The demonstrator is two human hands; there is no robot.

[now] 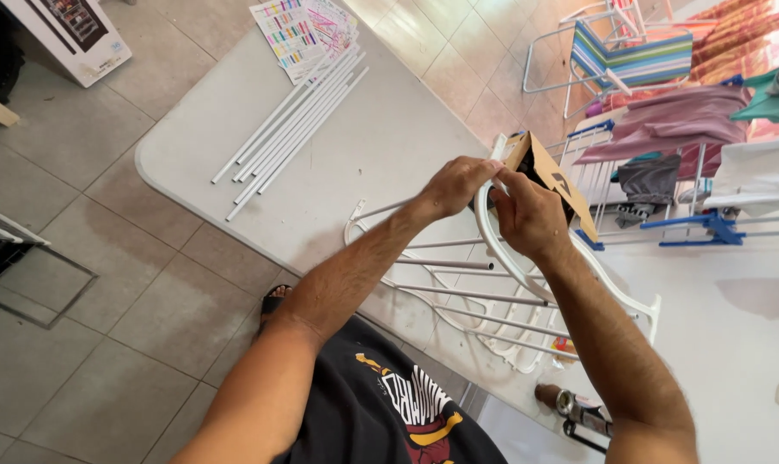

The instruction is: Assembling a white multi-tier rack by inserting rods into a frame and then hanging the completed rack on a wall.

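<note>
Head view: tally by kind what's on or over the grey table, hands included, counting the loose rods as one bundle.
bundle of white rods: 1
stack of printed sheets: 1
white rack frame: 1
cardboard box: 1
hands, left hand and right hand: 2
Total: 6

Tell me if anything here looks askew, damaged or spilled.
Nothing looks spilled or broken. The white rack frame juts over the grey table edge, steadied by the left hand and right hand. The loose white rods lie bunched diagonally, partly over the colourful printed sheets.
</note>
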